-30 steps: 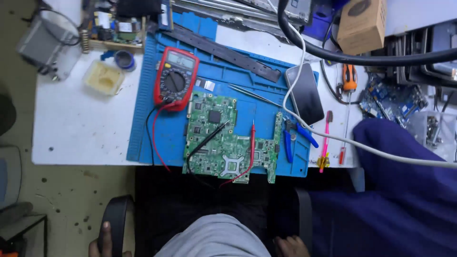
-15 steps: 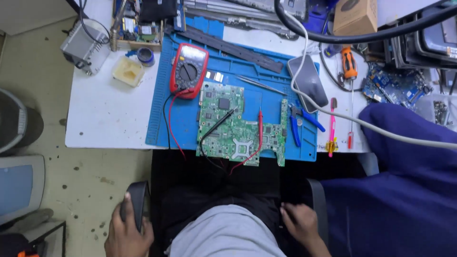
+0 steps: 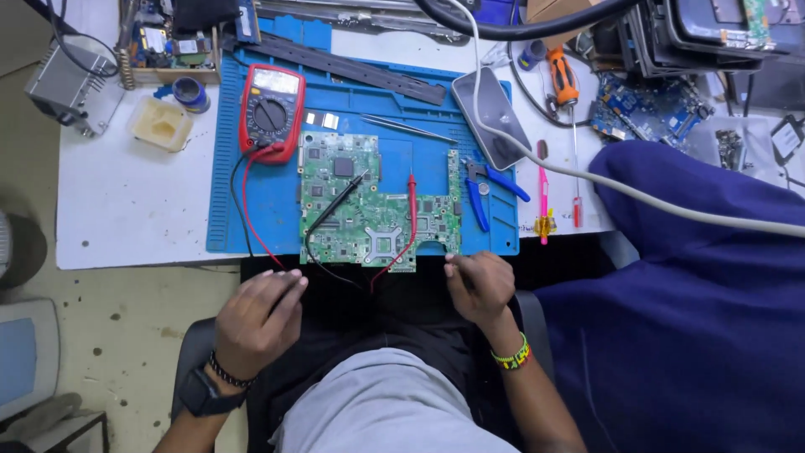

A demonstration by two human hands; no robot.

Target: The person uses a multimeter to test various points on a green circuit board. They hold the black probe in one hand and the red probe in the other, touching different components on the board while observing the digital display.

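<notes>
My left hand [image 3: 256, 319] is low in the frame, left of the middle, just under the edge of the table [image 3: 126, 210]. Its fingers are curled in a loose grip with nothing in it, near where the black wire [image 3: 323, 267] and the red wire [image 3: 251, 226] hang off the edge. My right hand [image 3: 480, 285] is low in the frame too, a bit right of the middle. It is half closed and holds nothing that I can see, with its fingertips right by the bottom edge of the blue mat [image 3: 268, 201].

The green circuit board [image 3: 373, 201] lies flat on the blue mat in the middle of the frame, close to both my hands so I can reach it. The mat probably keeps the board safe from the hard table. The black probe [image 3: 340, 200] and the red probe [image 3: 412, 205] rest on top of the board. Their wires go up to the red meter [image 3: 272, 111], which sits in the upper left of the mat where I can read it.

Blue pliers [image 3: 486, 189] lie just right of the board. Someone in dark blue clothes [image 3: 696, 294] is at the right of the frame.
</notes>
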